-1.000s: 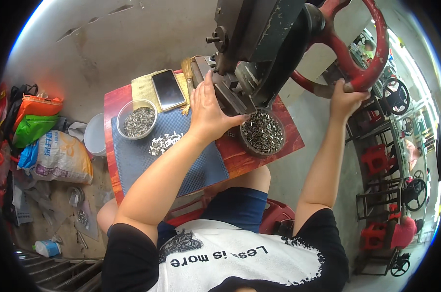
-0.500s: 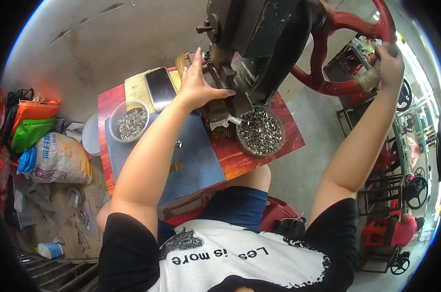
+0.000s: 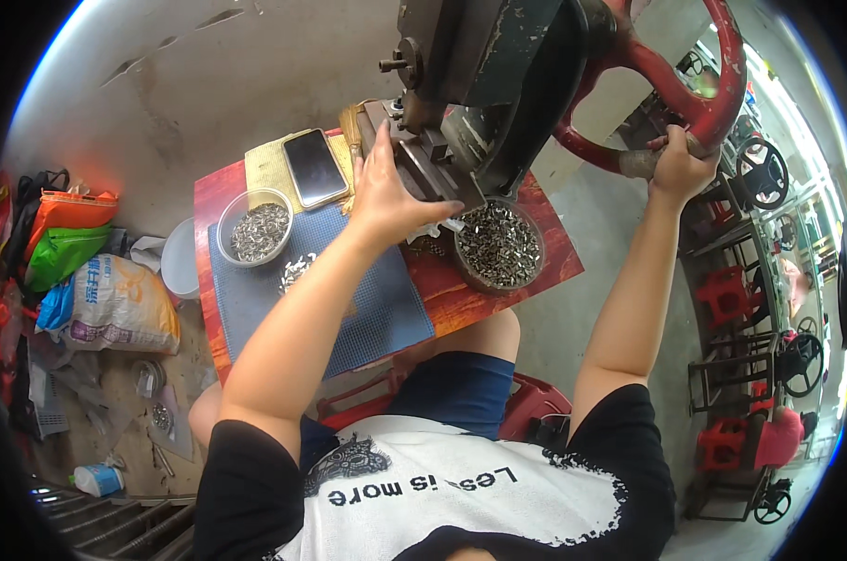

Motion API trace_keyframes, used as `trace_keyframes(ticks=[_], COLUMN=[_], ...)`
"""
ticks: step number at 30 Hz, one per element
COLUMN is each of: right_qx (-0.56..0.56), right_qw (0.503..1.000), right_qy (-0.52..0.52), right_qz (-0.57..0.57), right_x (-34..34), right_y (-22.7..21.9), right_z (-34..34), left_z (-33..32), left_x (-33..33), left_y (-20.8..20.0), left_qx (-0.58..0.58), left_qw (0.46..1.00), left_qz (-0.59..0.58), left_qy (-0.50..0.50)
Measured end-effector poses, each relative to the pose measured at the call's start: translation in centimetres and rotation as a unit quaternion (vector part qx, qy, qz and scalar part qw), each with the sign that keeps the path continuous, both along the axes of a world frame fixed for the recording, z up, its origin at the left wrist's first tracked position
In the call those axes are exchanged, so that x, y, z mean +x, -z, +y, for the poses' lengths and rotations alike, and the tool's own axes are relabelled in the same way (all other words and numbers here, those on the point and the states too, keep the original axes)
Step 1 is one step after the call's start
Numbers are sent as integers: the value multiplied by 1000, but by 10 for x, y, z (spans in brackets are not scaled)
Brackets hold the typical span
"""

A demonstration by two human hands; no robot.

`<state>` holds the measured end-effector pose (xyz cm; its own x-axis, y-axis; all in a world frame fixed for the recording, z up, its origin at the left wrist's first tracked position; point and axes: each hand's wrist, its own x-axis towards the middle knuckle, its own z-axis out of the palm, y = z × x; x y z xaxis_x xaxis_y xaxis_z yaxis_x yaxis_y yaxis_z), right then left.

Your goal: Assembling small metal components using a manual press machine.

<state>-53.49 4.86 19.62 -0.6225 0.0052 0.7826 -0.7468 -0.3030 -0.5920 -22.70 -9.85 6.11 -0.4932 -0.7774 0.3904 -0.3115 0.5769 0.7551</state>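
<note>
A dark hand-operated screw press (image 3: 498, 56) stands at the far side of the table. My left hand (image 3: 391, 198) lies beside its metal tooling block (image 3: 435, 173), fingers stretched and thumb spread apart; whether the fingertips touch the block I cannot tell. At the right, my right hand (image 3: 682, 170) is closed around the rim of the press's red handwheel (image 3: 648, 61), beside a light wrapped section. Below the tooling sits a round tub (image 3: 500, 245) of short shiny metal pieces. A clear bowl (image 3: 255, 228) with slimmer metal pieces stands left of my left forearm.
On the red wood-patterned table (image 3: 559, 251) lie a blue mesh mat (image 3: 391, 299) with small loose pieces (image 3: 297, 269), a phone (image 3: 315, 168) on a yellow cloth, and a brush (image 3: 351, 126). Sacks (image 3: 110, 304) sit on the floor at left; stools and other handwheels stand at right.
The handwheel has turned, and my right hand has come down and left with its rim. My left hand has shifted slightly right and down. More small pieces show on the mat beside my forearm.
</note>
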Motion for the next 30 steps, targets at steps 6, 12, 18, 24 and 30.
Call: trace_keyframes(ticks=[6,12,18,24,30], right_qx=[-29,127,276,335,437], right_qw=[999,985,877,803,812], right_qy=[26,117,-241,-365,-281], right_qz=[2,-24,-310,-330,-266], right_x=[-3,11,113,135,98], right_y=[31,63,97,118,145], right_z=[-11,1,43,28,18], left_z=[23,24,73,89,96], left_x=[3,4,-21,-34,11], left_y=[0,-6,-27,-19,-22], left_qx=[-41,-165,-237,-231,-180], left_qw=[998,982,965,966,982], left_qz=[11,84,57,-39,9], left_qy=[-37,-33,98,111,56])
